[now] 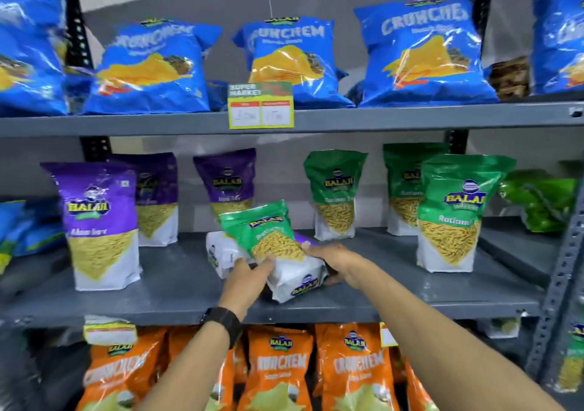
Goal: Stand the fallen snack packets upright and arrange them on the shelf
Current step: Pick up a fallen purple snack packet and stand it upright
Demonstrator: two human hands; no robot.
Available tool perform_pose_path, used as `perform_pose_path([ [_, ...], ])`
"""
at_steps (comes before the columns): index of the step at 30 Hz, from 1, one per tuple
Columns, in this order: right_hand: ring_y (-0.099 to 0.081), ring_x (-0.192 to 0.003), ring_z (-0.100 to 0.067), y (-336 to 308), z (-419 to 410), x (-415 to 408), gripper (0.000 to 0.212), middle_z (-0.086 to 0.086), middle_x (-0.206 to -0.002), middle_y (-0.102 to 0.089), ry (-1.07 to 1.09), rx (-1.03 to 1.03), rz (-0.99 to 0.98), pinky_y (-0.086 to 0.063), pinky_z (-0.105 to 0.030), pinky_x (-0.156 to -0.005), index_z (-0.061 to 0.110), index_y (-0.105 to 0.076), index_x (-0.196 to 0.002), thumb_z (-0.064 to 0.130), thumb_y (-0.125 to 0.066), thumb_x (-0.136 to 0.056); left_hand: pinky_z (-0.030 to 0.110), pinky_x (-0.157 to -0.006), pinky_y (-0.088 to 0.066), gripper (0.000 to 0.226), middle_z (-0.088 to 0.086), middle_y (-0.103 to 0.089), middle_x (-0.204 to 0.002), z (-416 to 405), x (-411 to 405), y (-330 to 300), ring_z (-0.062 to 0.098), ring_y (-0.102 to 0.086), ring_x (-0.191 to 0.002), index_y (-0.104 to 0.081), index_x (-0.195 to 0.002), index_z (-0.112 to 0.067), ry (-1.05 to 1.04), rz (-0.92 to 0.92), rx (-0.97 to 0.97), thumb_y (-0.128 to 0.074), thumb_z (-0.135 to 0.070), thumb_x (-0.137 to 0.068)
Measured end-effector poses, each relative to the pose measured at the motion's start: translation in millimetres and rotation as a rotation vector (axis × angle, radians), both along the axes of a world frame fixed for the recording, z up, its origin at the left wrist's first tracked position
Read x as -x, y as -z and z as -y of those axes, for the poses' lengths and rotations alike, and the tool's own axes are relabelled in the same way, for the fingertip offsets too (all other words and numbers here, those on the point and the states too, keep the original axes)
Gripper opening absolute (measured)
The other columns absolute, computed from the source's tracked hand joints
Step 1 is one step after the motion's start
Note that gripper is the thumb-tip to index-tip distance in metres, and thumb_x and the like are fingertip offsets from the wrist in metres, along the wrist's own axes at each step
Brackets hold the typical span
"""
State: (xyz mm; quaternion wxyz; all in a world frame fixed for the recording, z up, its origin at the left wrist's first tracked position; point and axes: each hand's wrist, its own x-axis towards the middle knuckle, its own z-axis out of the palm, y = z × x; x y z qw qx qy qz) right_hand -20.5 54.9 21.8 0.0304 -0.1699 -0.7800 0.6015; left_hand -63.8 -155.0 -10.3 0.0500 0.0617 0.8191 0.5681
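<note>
A green Balaji snack packet (270, 232) is tilted back in the middle of the grey middle shelf (177, 287), its white bottom toward me. My left hand (248, 276) grips its lower left side and my right hand (335, 260) holds its right side. Beneath and behind it lie a white-backed fallen packet (221, 252) and a purple one (303, 239), partly hidden. Purple packets (101, 221) stand upright to the left, and green ones (452, 211) stand upright to the right.
Blue Crunchem bags (290, 60) line the upper shelf, with a price tag (260, 105) on its edge. Orange Crunchem bags (278, 369) fill the lower shelf. A crumpled green bag (543, 202) lies at the far right beside the metal upright (559, 284).
</note>
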Motion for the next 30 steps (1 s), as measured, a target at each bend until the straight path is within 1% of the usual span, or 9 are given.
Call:
perform_pose_path([
  [2, -0.066, -0.08, -0.02, -5, 8, -7, 0.036, -0.003, -0.089, -0.069, -0.01, 0.025, 0.028, -0.058, -0.032, -0.062, 0.016, -0.066, -0.098, 0.05, -0.072, -0.088, 0.044, -0.105, -0.055, 0.051, 0.002, -0.072, -0.099, -7, 0, 4, 0.026, -0.069, -0.106, -0.07, -0.096, -0.02, 0.049, 0.128, -0.184, -0.073, -0.069, -0.082],
  [6, -0.06, -0.065, -0.021, -6, 16, -25, 0.029, -0.007, -0.076, -0.063, 0.063, 0.028, -0.003, -0.056, -0.032, -0.056, 0.013, -0.065, -0.087, 0.04, -0.077, -0.088, 0.024, -0.053, -0.035, 0.053, -0.003, -0.039, -0.054, -11, -21, -4, 0.013, -0.038, -0.048, -0.043, -0.061, -0.024, 0.127, 0.101, -0.321, -0.08, -0.051, -0.088],
  [10, -0.051, -0.059, -0.019, 9, 19, -54, 0.032, -0.008, -0.067, -0.057, 0.074, 0.034, -0.106, -0.047, -0.031, -0.058, 0.013, -0.065, -0.073, 0.037, -0.082, -0.084, 0.033, -0.076, -0.046, 0.042, 0.003, -0.066, -0.089, 6, -40, -1, 0.018, -0.061, -0.086, -0.069, -0.095, -0.008, 0.195, 0.041, -0.356, -0.085, -0.045, -0.084],
  [13, -0.065, -0.081, -0.018, 17, 31, -86, 0.034, -0.013, -0.095, -0.077, 0.077, 0.079, -0.212, -0.052, -0.033, -0.068, 0.006, -0.074, -0.103, 0.032, -0.084, -0.083, 0.033, -0.091, -0.053, 0.031, -0.006, -0.083, -0.108, 21, -57, 2, 0.016, -0.073, -0.101, -0.077, -0.114, -0.015, 0.271, -0.022, -0.387, -0.084, -0.03, -0.088],
  [16, -0.072, -0.076, -0.01, 21, 45, -113, 0.034, -0.008, -0.096, -0.079, 0.118, 0.063, -0.33, -0.053, -0.021, -0.06, 0.006, -0.073, -0.11, 0.022, -0.085, -0.082, 0.023, -0.096, -0.059, 0.033, -0.015, -0.083, -0.116, 33, -76, 5, 0.006, -0.076, -0.115, -0.073, -0.122, -0.024, 0.32, -0.082, -0.412, -0.082, -0.018, -0.091],
  [19, -0.075, -0.083, -0.014, 28, 54, -136, 0.032, -0.003, -0.1, -0.079, 0.132, 0.076, -0.418, -0.059, -0.024, -0.065, 0.016, -0.073, -0.109, 0.015, -0.087, -0.079, 0.043, -0.112, -0.055, 0.047, -0.007, -0.079, -0.131, 45, -90, 13, 0.02, -0.07, -0.129, -0.07, -0.132, -0.026, 0.341, -0.13, -0.422, -0.084, -0.018, -0.087],
  [22, -0.073, -0.091, -0.015, 35, 58, -148, 0.037, -0.001, -0.103, -0.078, 0.13, 0.059, -0.458, -0.062, -0.03, -0.078, 0.02, -0.072, -0.109, 0.014, -0.088, -0.076, 0.043, -0.111, -0.053, 0.047, -0.009, -0.078, -0.131, 52, -101, 18, 0.018, -0.07, -0.129, -0.071, -0.129, -0.034, 0.339, -0.189, -0.41, -0.083, -0.016, -0.087],
  [27, -0.072, -0.091, -0.015, 32, 54, -151, 0.037, 0.001, -0.103, -0.078, 0.121, 0.039, -0.482, -0.061, -0.028, -0.077, 0.021, -0.071, -0.109, 0.014, -0.088, -0.077, 0.031, -0.1, -0.058, 0.046, -0.01, -0.081, -0.123, 48, -109, 8, 0.013, -0.075, -0.119, -0.07, -0.126, -0.031, 0.337, -0.205, -0.415, -0.08, -0.004, -0.09],
  [30, -0.073, -0.096, -0.021, 29, 43, -143, 0.038, -0.002, -0.105, -0.078, 0.129, 0.039, -0.484, -0.062, -0.036, -0.083, 0.019, -0.071, -0.11, 0.014, -0.088, -0.077, 0.036, -0.104, -0.057, 0.046, -0.009, -0.081, -0.124, 37, -103, 2, 0.014, -0.074, -0.12, -0.07, -0.127, -0.03, 0.339, -0.207, -0.408, -0.081, -0.007, -0.089],
])
